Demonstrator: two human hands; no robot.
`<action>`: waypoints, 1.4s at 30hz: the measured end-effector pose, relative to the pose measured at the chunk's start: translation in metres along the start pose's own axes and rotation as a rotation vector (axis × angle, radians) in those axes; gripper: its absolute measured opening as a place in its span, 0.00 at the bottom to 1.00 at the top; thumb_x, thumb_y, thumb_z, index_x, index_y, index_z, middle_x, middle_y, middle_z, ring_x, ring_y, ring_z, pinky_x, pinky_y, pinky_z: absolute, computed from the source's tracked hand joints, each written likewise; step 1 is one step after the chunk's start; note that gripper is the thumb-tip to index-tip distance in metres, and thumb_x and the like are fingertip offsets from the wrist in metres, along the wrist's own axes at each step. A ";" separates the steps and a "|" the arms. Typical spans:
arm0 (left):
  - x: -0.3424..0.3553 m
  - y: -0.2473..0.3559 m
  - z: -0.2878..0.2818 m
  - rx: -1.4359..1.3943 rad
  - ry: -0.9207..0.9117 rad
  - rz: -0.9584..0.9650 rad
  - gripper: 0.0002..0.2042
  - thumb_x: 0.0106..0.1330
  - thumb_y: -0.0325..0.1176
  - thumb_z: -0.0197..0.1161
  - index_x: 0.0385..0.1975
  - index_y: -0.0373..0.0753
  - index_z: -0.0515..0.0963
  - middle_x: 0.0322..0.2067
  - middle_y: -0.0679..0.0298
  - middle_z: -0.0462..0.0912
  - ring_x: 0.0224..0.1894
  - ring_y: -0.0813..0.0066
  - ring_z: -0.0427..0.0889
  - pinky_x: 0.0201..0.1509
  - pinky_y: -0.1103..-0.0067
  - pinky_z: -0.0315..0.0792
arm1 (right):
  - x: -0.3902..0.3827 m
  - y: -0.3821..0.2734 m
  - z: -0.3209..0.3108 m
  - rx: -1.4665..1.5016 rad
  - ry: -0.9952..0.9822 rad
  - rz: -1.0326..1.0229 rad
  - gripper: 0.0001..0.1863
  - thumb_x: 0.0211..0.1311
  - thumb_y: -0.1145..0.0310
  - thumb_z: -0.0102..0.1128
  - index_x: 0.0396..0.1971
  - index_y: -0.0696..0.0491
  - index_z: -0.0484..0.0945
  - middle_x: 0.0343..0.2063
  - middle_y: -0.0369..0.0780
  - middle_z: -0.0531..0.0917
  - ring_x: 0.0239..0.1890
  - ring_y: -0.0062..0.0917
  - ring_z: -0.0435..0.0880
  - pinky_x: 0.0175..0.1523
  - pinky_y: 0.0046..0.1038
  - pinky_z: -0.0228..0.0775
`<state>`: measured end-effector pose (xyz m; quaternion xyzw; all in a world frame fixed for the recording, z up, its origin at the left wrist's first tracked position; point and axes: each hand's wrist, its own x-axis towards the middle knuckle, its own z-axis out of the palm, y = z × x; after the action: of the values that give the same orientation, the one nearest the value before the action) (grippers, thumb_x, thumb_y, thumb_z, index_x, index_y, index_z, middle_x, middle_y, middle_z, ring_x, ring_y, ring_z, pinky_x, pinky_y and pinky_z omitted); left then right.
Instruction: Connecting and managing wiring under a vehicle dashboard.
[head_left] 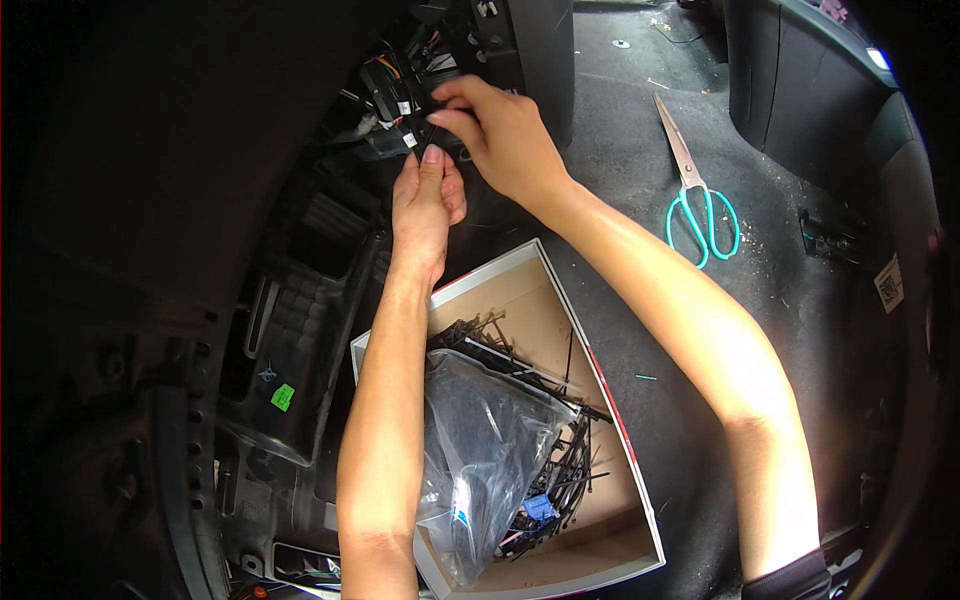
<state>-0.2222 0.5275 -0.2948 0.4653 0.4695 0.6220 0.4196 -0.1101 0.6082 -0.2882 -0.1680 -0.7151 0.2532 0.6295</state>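
Observation:
My left hand (430, 200) is closed, its thumb pressed over a dark wire bundle (417, 143) that carries small white labels. Just above and to the right, my right hand (508, 135) is curled with thumb and forefinger brought close together beside the bundle. Whatever lies between those fingertips is too dark and small to make out. More wiring (388, 72), with orange and yellow strands and black connectors, hangs just beyond both hands inside the dark dashboard opening.
Below my arms sits a cardboard box (625, 470) with loose black cable ties (578, 455) and a clear plastic bag (480, 440) of them. Scissors (688, 180) with turquoise handles lie on the dark car floor (620, 200) at right. Black trim (300, 330) with a green sticker stands at left.

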 end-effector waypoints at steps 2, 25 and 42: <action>0.000 0.000 -0.001 -0.034 0.006 0.000 0.11 0.77 0.41 0.44 0.34 0.42 0.66 0.20 0.75 0.60 0.19 0.88 0.54 0.21 0.87 0.51 | -0.014 0.004 -0.001 -0.048 0.096 -0.069 0.11 0.61 0.69 0.61 0.42 0.57 0.79 0.34 0.49 0.83 0.38 0.44 0.83 0.40 0.36 0.75; 0.007 -0.011 0.000 0.314 0.180 0.099 0.13 0.76 0.42 0.47 0.36 0.38 0.70 0.24 0.72 0.70 0.24 0.86 0.66 0.29 0.85 0.66 | -0.008 -0.002 -0.010 -0.739 -0.048 -0.442 0.15 0.51 0.64 0.62 0.41 0.47 0.80 0.29 0.35 0.81 0.34 0.29 0.86 0.31 0.27 0.79; 0.007 -0.009 0.006 -0.070 0.035 0.067 0.13 0.77 0.37 0.46 0.48 0.35 0.73 0.43 0.62 0.80 0.44 0.78 0.80 0.46 0.82 0.75 | 0.016 -0.016 -0.012 -0.263 -0.217 0.266 0.06 0.54 0.76 0.64 0.33 0.55 0.84 0.26 0.41 0.87 0.27 0.28 0.87 0.37 0.28 0.78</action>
<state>-0.2167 0.5372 -0.3015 0.4548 0.4390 0.6598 0.4064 -0.0990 0.6063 -0.2649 -0.3133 -0.7771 0.2552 0.4825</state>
